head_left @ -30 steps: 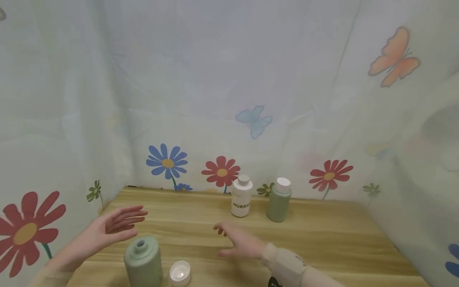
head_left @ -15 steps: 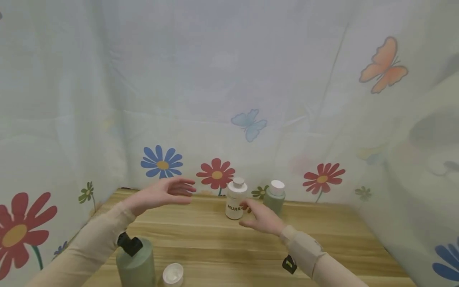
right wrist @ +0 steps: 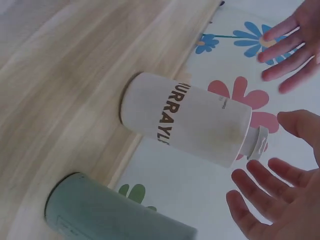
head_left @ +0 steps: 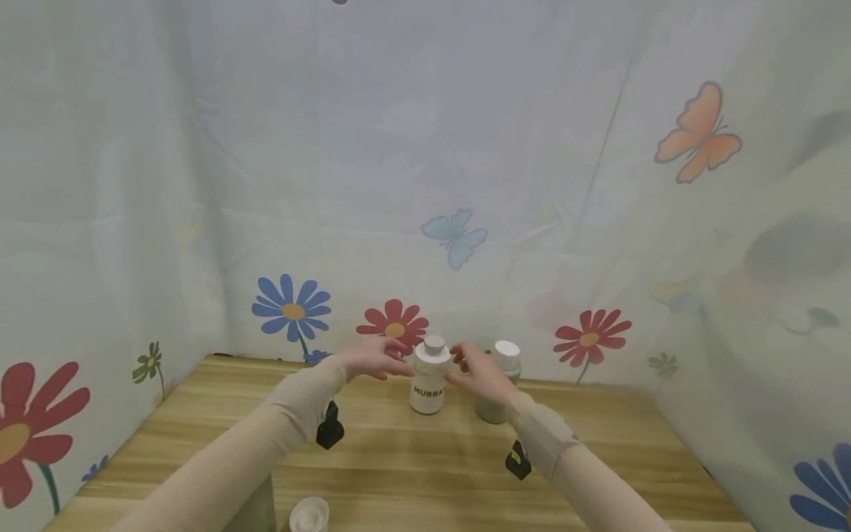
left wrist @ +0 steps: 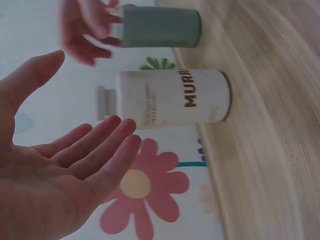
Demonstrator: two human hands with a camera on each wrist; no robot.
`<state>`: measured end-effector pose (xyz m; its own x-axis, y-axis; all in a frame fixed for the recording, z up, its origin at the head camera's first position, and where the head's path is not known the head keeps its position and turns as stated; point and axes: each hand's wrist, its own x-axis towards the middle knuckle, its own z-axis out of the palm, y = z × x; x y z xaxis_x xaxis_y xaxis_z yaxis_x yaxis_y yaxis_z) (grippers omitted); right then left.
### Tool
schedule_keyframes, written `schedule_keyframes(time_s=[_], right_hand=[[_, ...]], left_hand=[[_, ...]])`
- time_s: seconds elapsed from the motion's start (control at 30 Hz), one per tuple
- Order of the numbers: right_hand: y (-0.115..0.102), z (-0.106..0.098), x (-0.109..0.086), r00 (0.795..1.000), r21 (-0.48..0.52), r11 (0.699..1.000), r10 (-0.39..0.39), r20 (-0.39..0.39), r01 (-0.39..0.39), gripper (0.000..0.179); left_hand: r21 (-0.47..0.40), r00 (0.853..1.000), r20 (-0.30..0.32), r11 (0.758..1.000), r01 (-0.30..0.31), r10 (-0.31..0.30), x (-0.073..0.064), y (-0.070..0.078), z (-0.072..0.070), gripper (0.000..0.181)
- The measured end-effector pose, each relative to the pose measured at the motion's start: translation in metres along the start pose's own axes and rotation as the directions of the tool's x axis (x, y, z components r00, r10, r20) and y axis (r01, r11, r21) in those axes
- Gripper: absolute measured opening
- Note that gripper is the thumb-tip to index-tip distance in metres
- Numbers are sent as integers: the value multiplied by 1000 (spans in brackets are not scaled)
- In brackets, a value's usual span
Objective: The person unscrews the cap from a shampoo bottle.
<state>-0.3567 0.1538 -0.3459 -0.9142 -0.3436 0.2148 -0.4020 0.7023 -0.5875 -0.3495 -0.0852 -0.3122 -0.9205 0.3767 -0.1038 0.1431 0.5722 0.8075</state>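
Note:
A white bottle lettered "MURRA…" stands upright at the back of the wooden table, its small cap on. My left hand is to the left of its shoulder, fingers extended, palm towards it in the left wrist view. On the other side, my right hand has its fingers spread and loosely bent near the bottle's neck. Both hands hold nothing. Just right of the white bottle stands a green bottle; its white cap shows above my right hand, which hides part of its body.
At the table's near left, a larger green bottle is mostly hidden behind my left sleeve. Beside it lies a white cap. A curtain printed with flowers and butterflies closes off the back and sides.
From above the near green bottle, my left hand has moved forward and right to the white bottle. My right hand has also reached forward to its other side. The bottles stand where they were.

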Motion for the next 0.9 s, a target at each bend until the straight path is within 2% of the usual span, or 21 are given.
schedule_keyframes(time_s=[0.13, 0.3, 0.37, 0.63, 0.77, 0.9], right_hand=[[-3, -3, 13, 999, -41, 999, 26, -41, -28, 45], [-6, -2, 24, 998, -79, 996, 46, -50, -49, 47], [-6, 0, 27, 998, -66, 996, 49, -47, -52, 47], [-1, 19, 46, 997, -51, 999, 2, -80, -6, 49], [-1, 28, 53, 993, -112, 994, -21, -112, 8, 47], [-3, 31, 53, 987, -161, 987, -47, -151, 22, 41]], left_hand=[[-27, 998, -24, 998, 62, -63, 21, -2, 17, 68], [-64, 990, -75, 991, 115, -120, 34, -16, 41, 82], [-94, 987, -110, 990, 107, -117, 38, -23, 49, 84], [-233, 972, -229, 972, -4, -51, 62, -40, 78, 85], [-261, 954, -297, 964, -43, -38, 71, -43, 93, 90], [-266, 930, -368, 960, -89, -15, 76, -44, 102, 90]])
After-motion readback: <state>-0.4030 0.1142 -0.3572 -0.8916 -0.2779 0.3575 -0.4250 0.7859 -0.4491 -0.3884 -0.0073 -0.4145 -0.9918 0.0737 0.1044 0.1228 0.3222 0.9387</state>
